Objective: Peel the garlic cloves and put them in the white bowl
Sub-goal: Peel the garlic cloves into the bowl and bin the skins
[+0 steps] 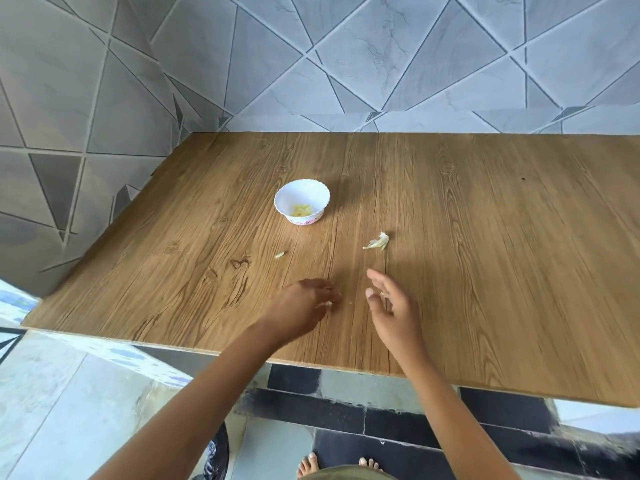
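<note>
White bowl [323,197] holds garlic [302,210]; right hand [389,304] spread beside left hand [303,308].

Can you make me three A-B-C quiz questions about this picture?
1. Where is the white bowl? A. on the floor B. on the wooden table C. in a hand
2. What colour is the garlic in it? A. pale yellow B. green C. black
3. How is the right hand? A. a fist B. gripping the bowl C. open, fingers straight
Answers: 1 B, it stands on the tabletop; 2 A, yellowish pieces lie inside; 3 C, its fingers stretch out.
</note>
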The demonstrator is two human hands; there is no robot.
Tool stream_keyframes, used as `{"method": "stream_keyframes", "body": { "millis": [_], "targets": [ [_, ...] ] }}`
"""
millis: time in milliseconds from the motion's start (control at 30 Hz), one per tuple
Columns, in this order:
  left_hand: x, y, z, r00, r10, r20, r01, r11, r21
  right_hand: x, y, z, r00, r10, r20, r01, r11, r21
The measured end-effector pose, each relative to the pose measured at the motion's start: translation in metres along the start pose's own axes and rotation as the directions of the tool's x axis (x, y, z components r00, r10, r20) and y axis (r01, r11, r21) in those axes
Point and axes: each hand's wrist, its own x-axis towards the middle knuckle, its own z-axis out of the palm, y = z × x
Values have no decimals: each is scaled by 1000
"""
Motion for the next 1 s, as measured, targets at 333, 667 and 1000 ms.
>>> {"method": "stream_keyframes", "body": {
  "millis": [333,667,1000],
  "targets": [
    [12,21,6,990,-139,-27,142,980,138,7,-19,-12,931,360,62,-317,712,627],
    [37,73,-25,998,-59,21,62,879,-474,14,-30,-11,745,579,331,-395,-17,919],
    [45,97,-10,986,-44,-160,3,968,-249,9,-30,-24,668,705,238,-300,-37,953]
  ]
}}
